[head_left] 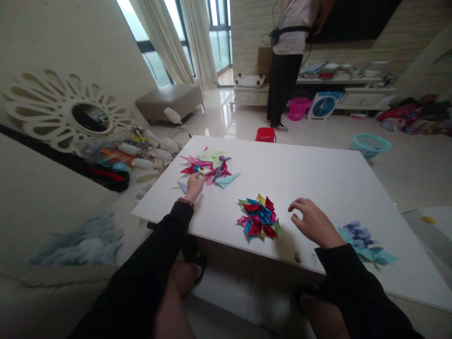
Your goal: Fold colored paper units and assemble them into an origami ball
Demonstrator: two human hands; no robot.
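My left hand reaches to the near edge of a pile of folded paper pieces in pink, red, pale green and light blue. Its fingers look pinched together on a folded paper piece there, partly hidden by the hand. A lilac piece lies just left of the hand. In front of me sits a tight cluster of shiny folded paper, red, blue, green, pink and yellow. To its right my right hand hovers with fingers apart and loosely curved, holding nothing. Beyond that wrist lie lilac and mint paper pieces.
The white table spans the view before me. A red bucket stands past its far edge, and a turquoise basket by its far right corner. A person stands near the TV cabinet. A lamp with white shades is close on the left.
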